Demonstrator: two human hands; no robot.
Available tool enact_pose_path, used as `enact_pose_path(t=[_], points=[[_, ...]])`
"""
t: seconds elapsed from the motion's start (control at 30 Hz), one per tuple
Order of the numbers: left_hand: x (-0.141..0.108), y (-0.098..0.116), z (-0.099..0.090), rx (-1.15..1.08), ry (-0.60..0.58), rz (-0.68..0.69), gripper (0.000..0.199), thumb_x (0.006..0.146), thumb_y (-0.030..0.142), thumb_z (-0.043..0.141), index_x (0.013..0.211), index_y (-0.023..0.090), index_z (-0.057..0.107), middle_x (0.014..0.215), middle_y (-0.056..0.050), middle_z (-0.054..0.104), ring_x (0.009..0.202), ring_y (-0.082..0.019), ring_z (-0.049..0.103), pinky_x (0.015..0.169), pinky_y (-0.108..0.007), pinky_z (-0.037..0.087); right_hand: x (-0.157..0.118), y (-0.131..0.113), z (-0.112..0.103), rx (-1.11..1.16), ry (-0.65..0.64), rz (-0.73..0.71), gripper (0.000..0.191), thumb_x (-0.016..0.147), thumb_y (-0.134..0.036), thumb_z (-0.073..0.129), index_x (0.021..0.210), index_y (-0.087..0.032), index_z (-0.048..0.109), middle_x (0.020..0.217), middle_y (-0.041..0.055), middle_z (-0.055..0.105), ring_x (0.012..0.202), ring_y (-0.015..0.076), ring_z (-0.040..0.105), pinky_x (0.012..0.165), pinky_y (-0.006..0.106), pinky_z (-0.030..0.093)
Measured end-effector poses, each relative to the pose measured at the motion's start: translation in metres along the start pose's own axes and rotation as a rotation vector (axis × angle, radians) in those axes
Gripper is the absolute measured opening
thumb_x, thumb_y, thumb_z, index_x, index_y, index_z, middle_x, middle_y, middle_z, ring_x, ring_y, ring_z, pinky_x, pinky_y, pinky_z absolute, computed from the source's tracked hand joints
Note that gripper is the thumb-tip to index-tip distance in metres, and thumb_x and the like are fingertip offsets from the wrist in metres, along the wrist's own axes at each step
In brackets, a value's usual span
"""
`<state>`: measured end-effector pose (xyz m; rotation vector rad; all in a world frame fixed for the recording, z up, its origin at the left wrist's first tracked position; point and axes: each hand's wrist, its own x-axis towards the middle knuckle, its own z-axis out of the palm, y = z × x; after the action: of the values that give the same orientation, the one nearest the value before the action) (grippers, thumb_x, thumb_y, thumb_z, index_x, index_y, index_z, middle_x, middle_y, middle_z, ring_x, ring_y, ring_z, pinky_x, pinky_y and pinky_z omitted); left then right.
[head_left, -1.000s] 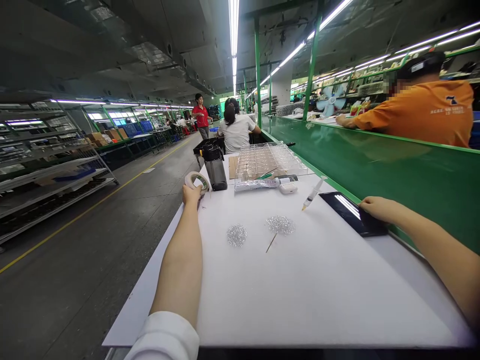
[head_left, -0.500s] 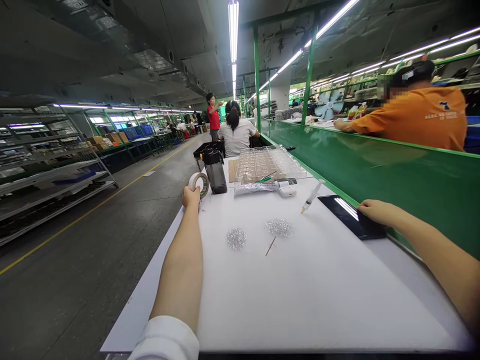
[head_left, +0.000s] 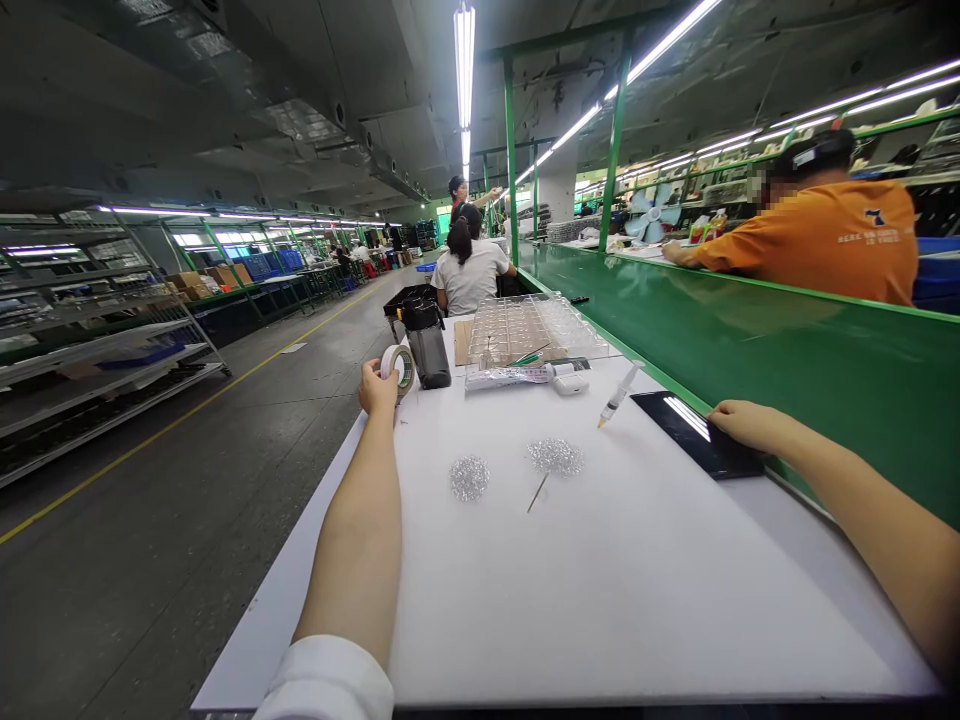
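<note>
The left hand grips a roll of tape by its rim, fingers curled closed. The roll stands on edge, its core opening turned rightward, just above the left edge of a white foam sheet. The flattened right hand rests on a glossy black tablet, near a slim plastic syringe lying diagonally, its tip toward the near left. Between the hands lie two glittering clumps of clear beads and a thin wooden stick; farther on sits a clear plastic compartment tray.
</note>
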<state>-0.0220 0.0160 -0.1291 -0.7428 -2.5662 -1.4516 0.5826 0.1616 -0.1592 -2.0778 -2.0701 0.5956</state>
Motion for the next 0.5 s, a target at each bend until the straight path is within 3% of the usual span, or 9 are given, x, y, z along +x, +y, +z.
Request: enact_pose_path(t=[0.2, 0.4, 0.5], points=[[0.002, -0.007, 0.002, 0.154, -0.120, -0.062, 0.030, 0.093, 0.021, 0.091, 0.117, 0.028, 0.075, 0.132, -0.014, 0.088, 0.139, -0.040, 0.082, 0.115, -0.047, 0.064, 0.000, 0.002, 0.000, 0.019, 0.008, -0.011, 0.023, 0.106, -0.024, 0.064, 0.084, -0.024, 0.067, 0.093, 0.0127, 0.081, 0.086, 0.0305, 0.079, 0.064, 0.034, 0.059], [0.003, -0.003, 0.002, 0.088, 0.035, 0.039, 0.022, 0.104, 0.024, 0.082, 0.124, 0.030, 0.075, 0.141, -0.013, 0.086, 0.138, -0.035, 0.081, 0.120, -0.049, 0.063, -0.006, -0.002, -0.003, 0.003, 0.005, -0.002, 0.028, 0.110, -0.023, 0.062, 0.082, -0.024, 0.064, 0.093, 0.0112, 0.079, 0.086, 0.0282, 0.078, 0.064, 0.032, 0.056], [0.002, -0.001, 0.003, 0.104, 0.012, 0.030, 0.029, 0.101, 0.024, 0.085, 0.128, 0.029, 0.075, 0.144, -0.015, 0.085, 0.144, -0.037, 0.080, 0.122, -0.050, 0.063, -0.014, -0.008, -0.006, 0.006, -0.003, 0.012, 0.030, 0.112, -0.020, 0.059, 0.082, -0.024, 0.063, 0.093, 0.0111, 0.079, 0.087, 0.0277, 0.078, 0.064, 0.032, 0.055]])
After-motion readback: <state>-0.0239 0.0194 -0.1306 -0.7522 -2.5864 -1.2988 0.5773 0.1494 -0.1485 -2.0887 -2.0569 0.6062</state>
